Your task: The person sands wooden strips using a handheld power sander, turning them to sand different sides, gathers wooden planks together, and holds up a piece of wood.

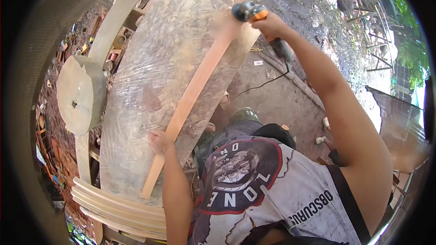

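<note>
Obs. 1: pale wooden strip lies flat on the broad, scuffed surface, long axis on a slant, near end low and to the left, far end up and to the right at the surface's far edge

Obs. 2: left hand is at the strip's nearer part, short of its near end; fingers curled in and bunched by the strip's left edge, wrist across the wood. How firmly they grip, cannot tell

Obs. 3: right hand is closed around a power tool with a dark disc head and an orange band; grey body hangs below the fist, thin black cable trailing from it

Obs. 4, key relation: the strip runs between the two hands. Left hand is the nearer, right at the wood; right hand sits off to the right of the far end, with the disc between it and the strip. Disc is over or just beside that end; contact not readable, area hazy and blurred

Obs. 5: further strips lie side by side at the surface's near left; round wooden slab stands beyond its left edge, apart from the slanted strip
</note>
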{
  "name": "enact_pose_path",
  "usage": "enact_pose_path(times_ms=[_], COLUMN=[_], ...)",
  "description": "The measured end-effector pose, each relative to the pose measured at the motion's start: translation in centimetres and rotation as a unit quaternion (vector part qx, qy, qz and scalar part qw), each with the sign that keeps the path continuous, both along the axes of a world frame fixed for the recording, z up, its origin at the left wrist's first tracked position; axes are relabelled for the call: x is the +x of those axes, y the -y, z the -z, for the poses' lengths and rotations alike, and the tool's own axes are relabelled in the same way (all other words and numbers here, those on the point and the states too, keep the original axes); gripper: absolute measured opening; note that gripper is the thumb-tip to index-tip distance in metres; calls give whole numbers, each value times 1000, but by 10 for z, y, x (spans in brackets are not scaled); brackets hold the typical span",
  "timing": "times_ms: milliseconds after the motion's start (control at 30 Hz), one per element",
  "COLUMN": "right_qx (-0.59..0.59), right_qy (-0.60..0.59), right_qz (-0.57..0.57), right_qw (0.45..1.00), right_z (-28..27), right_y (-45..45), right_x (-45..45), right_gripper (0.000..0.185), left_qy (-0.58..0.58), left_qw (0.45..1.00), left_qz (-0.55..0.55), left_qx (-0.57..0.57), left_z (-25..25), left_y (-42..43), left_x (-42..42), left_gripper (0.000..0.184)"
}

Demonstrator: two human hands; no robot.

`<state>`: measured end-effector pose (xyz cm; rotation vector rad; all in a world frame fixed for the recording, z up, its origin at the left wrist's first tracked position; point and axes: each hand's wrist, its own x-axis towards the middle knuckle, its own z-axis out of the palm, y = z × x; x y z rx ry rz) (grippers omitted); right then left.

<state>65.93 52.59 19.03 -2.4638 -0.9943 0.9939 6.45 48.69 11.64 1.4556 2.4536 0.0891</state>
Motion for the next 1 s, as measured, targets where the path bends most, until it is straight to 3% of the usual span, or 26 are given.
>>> enact_pose_path(times_ms=[133, 300, 367, 400, 433, 467, 567, 633, 667, 733, 800, 833, 1000], right_qx=[-16, 32, 11, 6, -33, -45, 34, 93, 33, 29, 63, -2, -24], right_qy=[-14, -17, -61, -28, 33, 1, -91, -120, -78, -83, -82, -40, -71], right_qz=[34, 122, 78, 47, 22, 12, -3, -46, -51, -86, -142, -149, -179], right_qw=[999, 992, 995, 998, 999, 999, 995, 987, 995, 992, 984, 988, 981], right_z=[-26, -14, -24, 5, -14, -11, -45, -31, -43, -58, -36, -43, -73], right_y=[-16, -4, 7, 12, 15, 21, 43, 58, 61, 71, 83, 86, 102], right_x=[14, 3, -33, -39, -71, -91, -172, -211, -236, -279, -309, -329, -364], right_gripper=[41, 36, 32, 31, 34, 54, 42, 37, 38, 39, 46, 50, 55], left_qy=[-13, -25, -24, -25, -27, -25, 5, 12, 15, 70, 85, 97, 127], left_qw=[1000, 1000, 1000, 1000, 1000, 1000, 1000, 999, 999, 997, 996, 995, 991], left_qz=[-4, -8, -6, -6, -4, 0, 28, 44, 49, 39, 22, 4, -35], left_qx=[-12, -3, 0, -1, -3, -1, 10, 5, 7, 18, 27, 32, 17], left_z=[-2, -1, 4, 5, 3, 1, -8, -8, -11, -18, -23, -22, -29], left_y=[-1, -2, -1, -2, -3, -2, -2, -1, 1, 5, 8, 9, 10], left_x=[3, 10, 5, 6, 7, 7, 9, 9, 9, 7, 6, 5, 4], left_gripper=[47, 47, 47, 47, 48, 48, 48, 50, 50, 55, 58, 61, 64])
